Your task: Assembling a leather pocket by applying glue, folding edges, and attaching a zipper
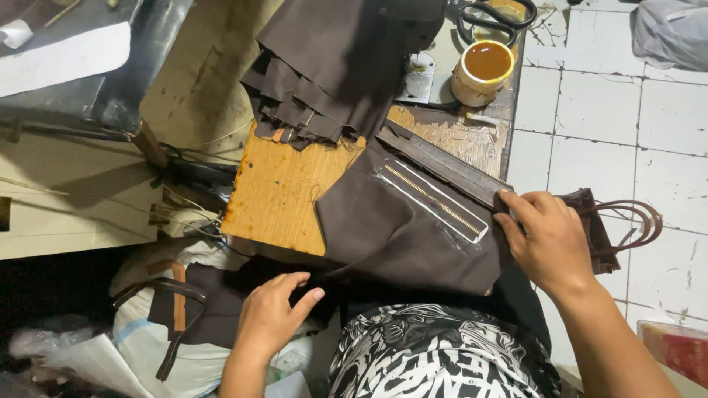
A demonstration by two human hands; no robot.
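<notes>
Two hands [269, 317] [542, 239] on one brown zippered panel [398, 228]

**Clearance Around the Work Board**

Bare wood on the board [276, 195] gave open passage at its left. A stack of brown pieces [324, 66] blocked the far side; a glue pot [481, 72] and scissors [495, 16] obstructed the far right.

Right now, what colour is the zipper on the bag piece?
Gold teeth on the zipper, set in dark brown; head view.
</notes>
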